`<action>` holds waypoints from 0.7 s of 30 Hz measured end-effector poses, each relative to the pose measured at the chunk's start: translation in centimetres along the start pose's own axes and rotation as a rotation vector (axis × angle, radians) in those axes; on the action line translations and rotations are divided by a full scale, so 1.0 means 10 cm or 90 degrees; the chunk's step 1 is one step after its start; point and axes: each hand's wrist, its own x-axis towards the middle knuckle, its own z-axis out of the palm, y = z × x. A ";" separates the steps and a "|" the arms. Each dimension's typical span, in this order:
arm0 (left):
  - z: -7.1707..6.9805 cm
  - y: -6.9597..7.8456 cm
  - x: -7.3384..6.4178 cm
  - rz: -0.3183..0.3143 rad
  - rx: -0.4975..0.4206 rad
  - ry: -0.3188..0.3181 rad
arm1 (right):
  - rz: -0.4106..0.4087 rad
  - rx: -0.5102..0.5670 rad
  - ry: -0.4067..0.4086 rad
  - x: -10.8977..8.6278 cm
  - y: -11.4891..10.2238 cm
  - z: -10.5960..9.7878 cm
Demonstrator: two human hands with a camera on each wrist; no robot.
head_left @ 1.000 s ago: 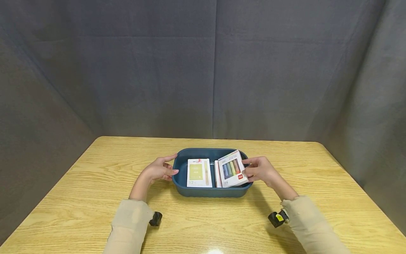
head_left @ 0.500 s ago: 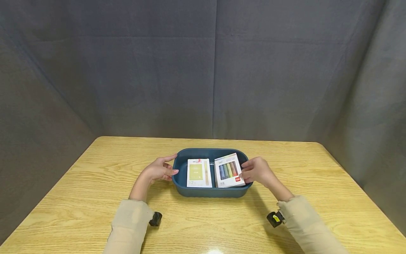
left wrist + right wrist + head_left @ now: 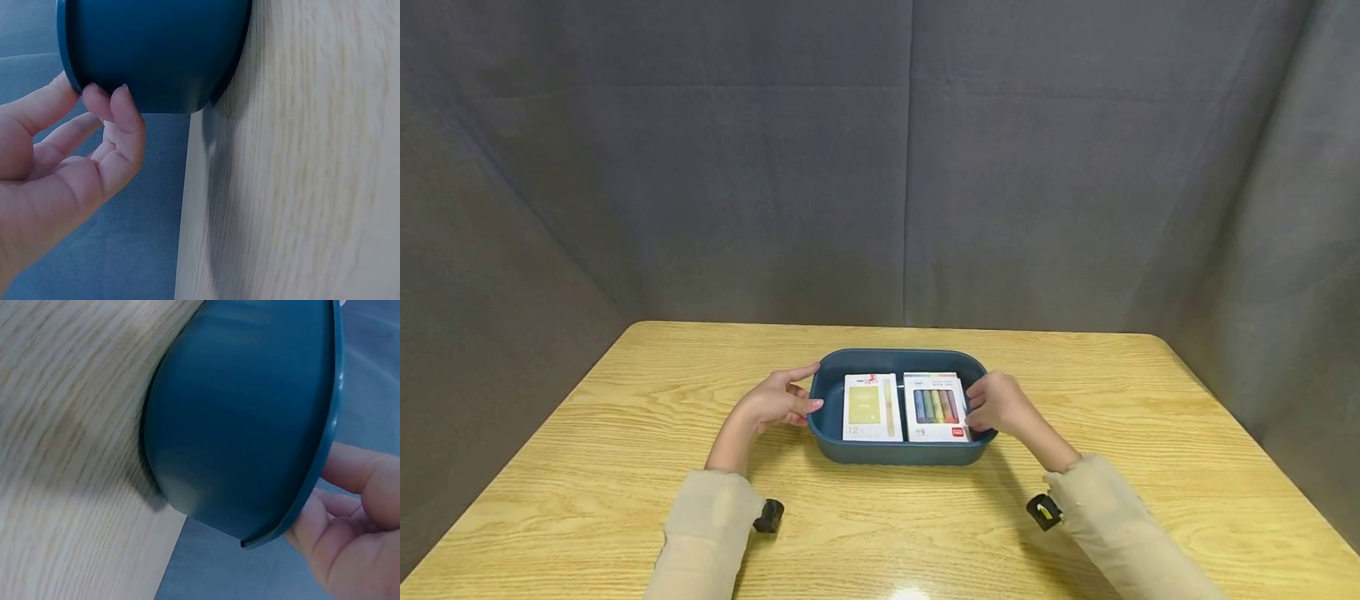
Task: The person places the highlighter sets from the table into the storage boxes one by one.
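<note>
A dark blue oval bin (image 3: 880, 454) with a middle divider stands on the table. My left hand (image 3: 781, 402) grips its left end at the rim, and in the left wrist view the fingertips (image 3: 122, 106) bend against the outer wall. In the right compartment lies a white box (image 3: 934, 429) with a window showing thick coloured sticks. My right hand (image 3: 1002, 406) reaches over the right rim and holds this box by its right edge. Its fingertips are hidden behind the rim in the right wrist view. A white box with a yellow-green panel (image 3: 864, 406) fills part of the left compartment.
The wood-grain table (image 3: 625, 467) extends around the bin. A dark grey cloth curtain (image 3: 775, 208) hangs behind it and along both sides. Small black devices, the left one (image 3: 768, 517) and the right one (image 3: 1044, 511), are worn at the wrists.
My right hand has moved left and lowered the box of coloured sticks from a tilt to lying straight in the right compartment, over another box seen earlier. The left hand stays put.
</note>
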 end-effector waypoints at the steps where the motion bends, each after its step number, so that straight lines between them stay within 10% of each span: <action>1: 0.00 0.00 0.00 -0.002 0.000 0.002 | 0.001 -0.002 0.001 0.00 0.00 0.00; 11: 0.00 0.01 -0.01 -0.007 0.029 0.015 | -0.024 0.043 0.013 -0.02 0.02 -0.01; 21: 0.10 0.12 -0.08 0.014 0.211 0.103 | -0.144 -0.048 0.131 -0.18 0.05 -0.07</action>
